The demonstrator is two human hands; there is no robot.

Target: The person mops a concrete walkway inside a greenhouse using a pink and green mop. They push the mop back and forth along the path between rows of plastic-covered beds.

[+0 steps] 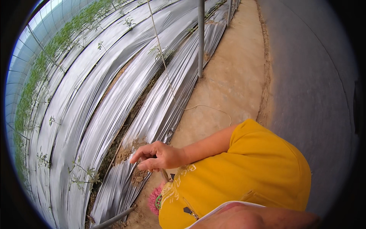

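My right hand (pixel 160 155) reaches in from the right over the near edge of the silver mulch film (pixel 152 118). Its fingers are half curled, with the thumb apart from them and nothing visible between. Loose brown soil (pixel 139 177) lies on the film just below the fingertips, and more soil shows beside them. A thin brown stick-like piece (pixel 164 175) shows below the wrist, partly hidden by my yellow shirt (pixel 263 164). Near it is a fuzzy pink thing (pixel 154 200) with a green part; its kind is unclear. My left hand does not show.
Upright metal posts (pixel 201 38) stand along the bed's edge, and a metal pipe (pixel 114 218) lies low in front. A pale cord (pixel 173 95) hangs down onto the dirt path (pixel 232 76). Small green plants (pixel 82 173) grow between film strips. Grey ground (pixel 309 76) lies right.
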